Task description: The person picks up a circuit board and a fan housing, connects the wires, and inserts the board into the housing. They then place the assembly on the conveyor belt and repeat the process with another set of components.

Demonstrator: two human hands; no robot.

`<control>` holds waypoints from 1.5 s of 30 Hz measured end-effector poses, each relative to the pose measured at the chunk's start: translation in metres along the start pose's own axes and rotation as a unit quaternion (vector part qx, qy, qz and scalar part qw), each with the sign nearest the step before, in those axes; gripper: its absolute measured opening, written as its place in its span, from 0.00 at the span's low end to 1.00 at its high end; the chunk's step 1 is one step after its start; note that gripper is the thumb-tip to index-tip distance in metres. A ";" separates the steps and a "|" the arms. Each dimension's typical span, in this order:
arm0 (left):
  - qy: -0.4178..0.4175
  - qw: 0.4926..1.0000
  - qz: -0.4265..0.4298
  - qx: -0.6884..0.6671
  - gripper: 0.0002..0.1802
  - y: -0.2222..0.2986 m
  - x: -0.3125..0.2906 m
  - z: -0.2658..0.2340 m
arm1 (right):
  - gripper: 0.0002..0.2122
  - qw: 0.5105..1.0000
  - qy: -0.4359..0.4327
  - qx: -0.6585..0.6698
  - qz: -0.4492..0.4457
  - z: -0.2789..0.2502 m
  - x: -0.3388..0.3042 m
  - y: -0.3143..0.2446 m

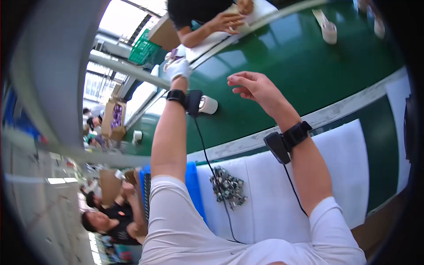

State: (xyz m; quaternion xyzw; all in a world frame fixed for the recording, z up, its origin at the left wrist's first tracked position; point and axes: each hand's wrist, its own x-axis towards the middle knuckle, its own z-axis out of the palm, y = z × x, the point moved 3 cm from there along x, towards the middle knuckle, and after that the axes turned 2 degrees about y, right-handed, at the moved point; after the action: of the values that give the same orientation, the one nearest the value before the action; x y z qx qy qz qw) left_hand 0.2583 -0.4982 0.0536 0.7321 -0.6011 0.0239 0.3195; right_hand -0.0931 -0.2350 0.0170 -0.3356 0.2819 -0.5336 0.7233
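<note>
My left hand (178, 69), in a white glove, reaches out over the far left edge of the green belt. Its fingers are closed around a small purple and white thing (173, 54) whose kind I cannot make out. Bare and held above the belt, my right hand (252, 86) has its fingers loosely bent and apart, with nothing visible in them. Just beside my left wrist, a white cylindrical part (209, 105) lies on the green belt (274, 57). A heap of small circuit boards (229, 187) rests on the white sheet (274, 185) between my forearms.
A white device with a handle (328, 32) lies on the belt's far right, another white part (137, 136) at its left. Across the belt, a co-worker's hand (226, 23) is at work. A blue tray (194, 187) stands beside my left arm. Black cables (204, 148) trail from both wristbands.
</note>
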 end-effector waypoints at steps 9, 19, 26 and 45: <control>-0.123 0.901 0.119 0.398 0.26 -0.002 0.036 0.070 | 0.12 0.985 0.155 -0.067 -0.037 -0.053 -0.024 -0.020; -0.129 0.883 0.055 0.448 0.29 -0.064 0.132 0.063 | 0.08 0.977 0.202 -0.052 0.045 -0.061 -0.024 -0.022; -0.079 0.926 0.045 0.365 0.27 -0.112 0.141 0.090 | 0.06 0.969 0.208 -0.032 0.128 -0.077 -0.015 0.005; -0.116 0.951 0.043 0.285 0.26 -0.057 0.074 0.055 | 0.08 0.981 0.161 -0.058 0.087 -0.080 -0.007 0.010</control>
State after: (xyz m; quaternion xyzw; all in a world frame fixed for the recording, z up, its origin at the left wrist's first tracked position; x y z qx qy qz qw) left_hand 0.3108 -0.5854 0.0164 0.7635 -0.6336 0.1224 0.0243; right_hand -0.1508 -0.2410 -0.0394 -0.2610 0.4533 -0.4985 0.6913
